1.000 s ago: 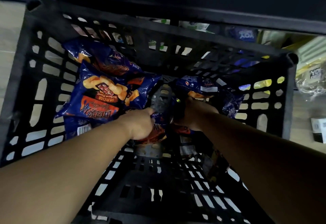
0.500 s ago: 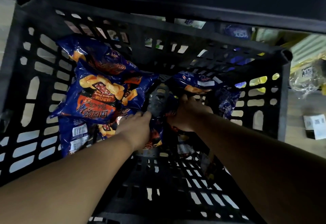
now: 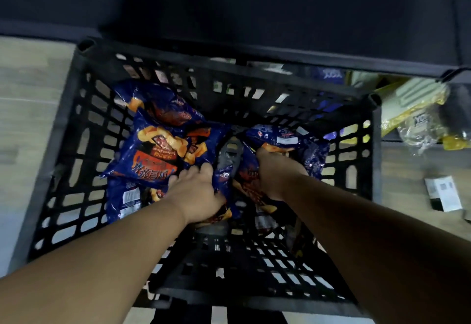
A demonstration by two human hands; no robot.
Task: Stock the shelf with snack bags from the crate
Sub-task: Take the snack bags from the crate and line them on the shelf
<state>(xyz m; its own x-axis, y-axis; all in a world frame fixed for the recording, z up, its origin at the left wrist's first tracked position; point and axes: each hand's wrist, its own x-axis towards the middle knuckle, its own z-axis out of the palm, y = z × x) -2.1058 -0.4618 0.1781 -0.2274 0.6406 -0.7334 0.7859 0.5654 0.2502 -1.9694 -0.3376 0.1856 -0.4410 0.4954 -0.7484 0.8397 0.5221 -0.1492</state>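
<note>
Both my hands reach down into a black slotted plastic crate (image 3: 63, 145) on the floor. Several dark blue snack bags with orange print lie in it. The biggest bag (image 3: 163, 152) sits at the left, another bag (image 3: 288, 140) at the right. My left hand (image 3: 196, 191) grips the lower edge of the left bags, fingers curled into the foil. My right hand (image 3: 275, 173) grips a bag (image 3: 252, 193) near the crate's middle; its fingertips are hidden in the packaging.
A dark shelf base (image 3: 254, 12) runs along the far side of the crate. To the right on the wooden floor lie yellow and clear packets (image 3: 418, 114) and a small white box (image 3: 443, 193). Bare floor (image 3: 28, 99) shows at the left.
The view has pulled back and tilted, so the crate sits lower in the frame. My left hand has slid further onto the left bags. My right hand keeps its hold.
</note>
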